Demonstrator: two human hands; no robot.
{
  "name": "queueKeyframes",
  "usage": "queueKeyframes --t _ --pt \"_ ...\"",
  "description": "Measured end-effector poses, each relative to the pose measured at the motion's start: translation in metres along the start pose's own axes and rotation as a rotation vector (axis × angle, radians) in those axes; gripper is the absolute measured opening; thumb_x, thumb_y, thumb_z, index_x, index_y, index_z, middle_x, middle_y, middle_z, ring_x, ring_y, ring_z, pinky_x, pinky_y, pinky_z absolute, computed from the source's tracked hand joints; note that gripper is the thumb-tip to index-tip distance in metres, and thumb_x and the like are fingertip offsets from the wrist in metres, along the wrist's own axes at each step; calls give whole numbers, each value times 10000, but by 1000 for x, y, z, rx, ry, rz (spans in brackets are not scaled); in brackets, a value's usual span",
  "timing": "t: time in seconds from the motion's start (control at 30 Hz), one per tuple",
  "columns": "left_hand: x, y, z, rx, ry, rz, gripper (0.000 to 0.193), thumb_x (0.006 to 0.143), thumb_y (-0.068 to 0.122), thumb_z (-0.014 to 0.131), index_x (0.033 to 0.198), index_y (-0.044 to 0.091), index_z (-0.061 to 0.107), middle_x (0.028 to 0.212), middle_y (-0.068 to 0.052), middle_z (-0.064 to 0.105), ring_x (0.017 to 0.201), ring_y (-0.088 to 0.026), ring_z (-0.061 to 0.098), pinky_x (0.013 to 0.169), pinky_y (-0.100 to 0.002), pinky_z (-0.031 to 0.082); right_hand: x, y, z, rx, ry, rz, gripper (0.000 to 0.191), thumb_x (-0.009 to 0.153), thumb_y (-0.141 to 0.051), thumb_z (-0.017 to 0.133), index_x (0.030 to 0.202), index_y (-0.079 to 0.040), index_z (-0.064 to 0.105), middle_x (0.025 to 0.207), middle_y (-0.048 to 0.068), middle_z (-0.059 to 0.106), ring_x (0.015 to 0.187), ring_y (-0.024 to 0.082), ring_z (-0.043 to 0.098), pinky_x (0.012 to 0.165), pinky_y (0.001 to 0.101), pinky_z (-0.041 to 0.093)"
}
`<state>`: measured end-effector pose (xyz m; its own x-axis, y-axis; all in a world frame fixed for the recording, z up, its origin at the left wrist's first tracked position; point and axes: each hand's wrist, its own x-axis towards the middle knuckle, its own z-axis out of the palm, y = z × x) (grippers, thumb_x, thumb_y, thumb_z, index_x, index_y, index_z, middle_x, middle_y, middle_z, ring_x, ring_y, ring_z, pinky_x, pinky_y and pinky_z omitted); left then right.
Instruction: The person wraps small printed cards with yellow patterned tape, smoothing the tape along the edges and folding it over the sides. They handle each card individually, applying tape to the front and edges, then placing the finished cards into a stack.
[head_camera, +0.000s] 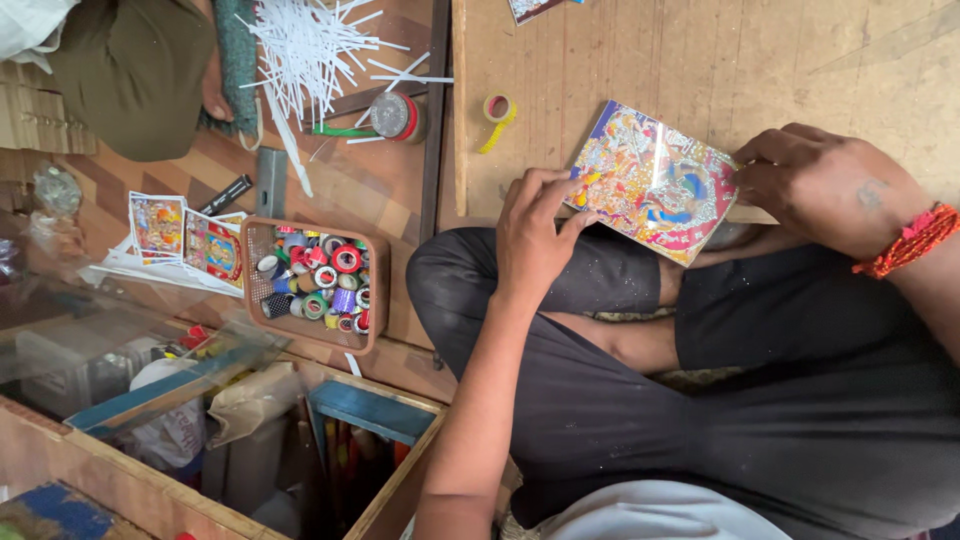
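One glossy picture card (655, 180), printed in many bright colours, lies tilted over the edge of a wooden board (700, 60), above the person's lap. Both hands grip it. The left hand (535, 235) pinches its near corner between thumb and fingers. The right hand (830, 185), with one red thread band (905, 240) at the wrist, closes over the opposite edge.

One loose roll of red-and-yellow tape (497, 108) lies on the board, apart from the card. One larger roll of tape (397, 116) rests on the floor beside a heap of white strips (305, 50), too many to count. One brown mesh basket (368, 300) holds many small coloured tape rolls, too crowded to number. Beside it lie two more picture cards (185, 240) on the floor. One black marker (225, 195) lies just above them.
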<state>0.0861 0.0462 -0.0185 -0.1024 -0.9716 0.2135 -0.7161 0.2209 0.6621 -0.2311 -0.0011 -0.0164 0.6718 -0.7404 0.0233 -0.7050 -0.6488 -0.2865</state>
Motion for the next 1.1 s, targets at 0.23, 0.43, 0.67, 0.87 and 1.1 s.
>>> queueKeyframes --t 0.23,0.43,0.67,0.87,1.1 --pt "0 -4 0 -47 13 15 399 761 153 884 1100 67 691 1157 -59 641 1100 -289 634 930 -399 526 1 -1 -1 -38 -36 40 303 819 -245 731 1109 -162 758 1137 20 703 1091 226 692 868 358 590" --pt "12 -17 -17 -76 152 23 377 875 188 824 1205 91 669 1238 -76 640 1206 -291 626 1037 -403 523 -9 -28 -15 -12 118 135 403 765 -200 723 1159 -125 747 1241 65 702 1064 270 686 834 376 578" --pt "78 -42 -29 399 306 -40 479 725 244 874 1164 150 708 1115 -57 664 1139 -289 558 1034 -528 401 -47 -67 -33 52 212 304 356 834 -227 794 1169 -118 744 1317 70 687 1120 274 687 905 373 571" --pt "11 24 -15 -121 67 146 289 835 216 842 1081 172 698 1050 -3 698 1089 -255 662 1058 -416 471 -57 -112 -40 165 474 251 325 834 -129 823 1137 -65 726 1219 119 680 1020 308 707 846 401 586" --pt "-75 95 12 -479 -14 -33 441 760 190 898 1135 82 691 1124 -58 690 1089 -261 651 1000 -393 506 -52 -137 -21 180 445 -27 356 675 -54 837 1023 -85 768 1132 85 718 913 241 705 726 370 578"
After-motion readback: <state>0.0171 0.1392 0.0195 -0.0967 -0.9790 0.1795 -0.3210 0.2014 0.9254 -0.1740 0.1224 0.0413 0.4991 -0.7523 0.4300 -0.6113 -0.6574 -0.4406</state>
